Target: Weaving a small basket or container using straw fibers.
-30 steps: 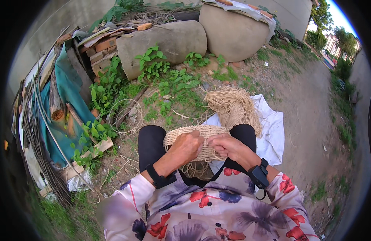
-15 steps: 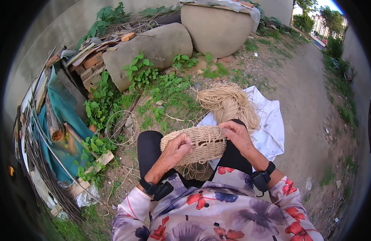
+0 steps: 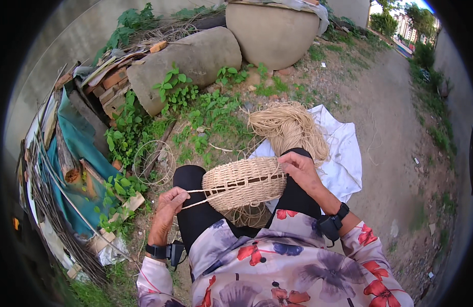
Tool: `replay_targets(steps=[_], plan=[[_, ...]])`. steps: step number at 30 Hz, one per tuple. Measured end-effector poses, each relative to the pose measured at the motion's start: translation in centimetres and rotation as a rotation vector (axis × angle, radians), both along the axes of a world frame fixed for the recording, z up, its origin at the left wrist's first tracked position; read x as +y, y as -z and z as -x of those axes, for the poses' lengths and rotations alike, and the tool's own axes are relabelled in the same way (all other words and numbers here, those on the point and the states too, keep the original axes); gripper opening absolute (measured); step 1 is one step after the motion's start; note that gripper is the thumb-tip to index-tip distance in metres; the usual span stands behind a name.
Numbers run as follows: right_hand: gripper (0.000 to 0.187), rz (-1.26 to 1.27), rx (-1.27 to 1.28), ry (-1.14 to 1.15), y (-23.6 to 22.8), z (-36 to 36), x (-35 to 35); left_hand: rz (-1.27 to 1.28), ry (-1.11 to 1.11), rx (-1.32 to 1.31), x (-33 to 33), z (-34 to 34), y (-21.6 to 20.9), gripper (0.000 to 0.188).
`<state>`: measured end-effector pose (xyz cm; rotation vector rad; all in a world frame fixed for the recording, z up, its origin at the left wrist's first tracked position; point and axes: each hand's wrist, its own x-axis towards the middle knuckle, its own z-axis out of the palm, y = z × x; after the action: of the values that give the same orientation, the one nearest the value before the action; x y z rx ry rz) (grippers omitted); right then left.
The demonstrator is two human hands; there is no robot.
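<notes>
A woven basket [image 3: 246,197] of pale cord lies across my lap, its side facing up with an open slit along the weave. My left hand [image 3: 171,201] is off to the left of it, fingers pinched on two strands of cord [image 3: 196,191] stretched taut from the basket's left end. At the upper right end, my right hand [image 3: 300,169] grips the basket's edge between thumb and fingers. Just beyond my right knee, a big hank of tan cord [image 3: 287,128] rests on a white cloth [image 3: 344,148].
A loose coil of thin cord [image 3: 154,162] lies on the ground to the left. Further left are a teal sheet [image 3: 78,135], logs and sticks. A concrete pipe [image 3: 190,64] and a large clay vat [image 3: 272,36] stand ahead. A dirt path [image 3: 395,112] runs along the right.
My left hand has moved left, away from the basket, drawing the strands out straight. My right hand keeps its hold on the edge.
</notes>
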<state>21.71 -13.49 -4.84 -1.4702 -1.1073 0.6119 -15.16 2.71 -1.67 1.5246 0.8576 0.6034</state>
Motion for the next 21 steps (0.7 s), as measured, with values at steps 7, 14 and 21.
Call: replay_targets(steps=[7, 14, 21], plan=[[0.009, -0.079, -0.424, -0.245, -2.8, 3.7, 0.9, -0.063, -0.131, -0.184, -1.0, -0.5, -0.3, 0.02], [0.008, -0.016, -0.746, -0.294, -2.8, 4.7, 2.3, -0.146, -0.005, -0.12, -2.2, -1.4, -2.6, 0.026], [0.009, -0.111, -0.593, -0.292, -2.1, 4.8, 1.4, -0.132, 0.118, 0.125, -3.0, -3.1, -1.8, 0.034]])
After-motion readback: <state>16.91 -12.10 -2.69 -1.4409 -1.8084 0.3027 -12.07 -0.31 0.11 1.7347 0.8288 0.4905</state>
